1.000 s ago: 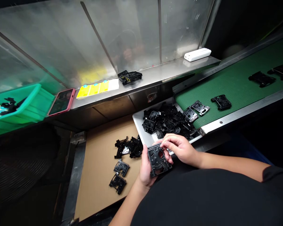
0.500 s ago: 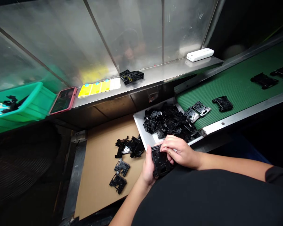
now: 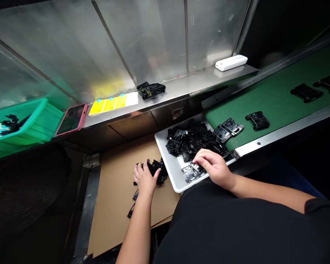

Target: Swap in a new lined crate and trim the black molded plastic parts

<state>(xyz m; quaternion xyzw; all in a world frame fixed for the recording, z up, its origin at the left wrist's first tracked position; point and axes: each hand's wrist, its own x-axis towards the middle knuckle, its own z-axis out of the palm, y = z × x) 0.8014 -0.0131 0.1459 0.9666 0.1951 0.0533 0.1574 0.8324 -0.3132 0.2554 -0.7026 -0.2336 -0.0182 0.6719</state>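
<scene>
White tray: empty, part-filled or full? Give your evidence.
Part-filled: black parts are heaped in the white tray, but some of its floor shows bare.

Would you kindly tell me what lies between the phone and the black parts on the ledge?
The head view shows yellow and white paper between the phone and black parts.

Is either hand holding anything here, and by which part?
Cannot be told: the left hand partly hides black parts; nothing clear shows in the right hand.
</scene>
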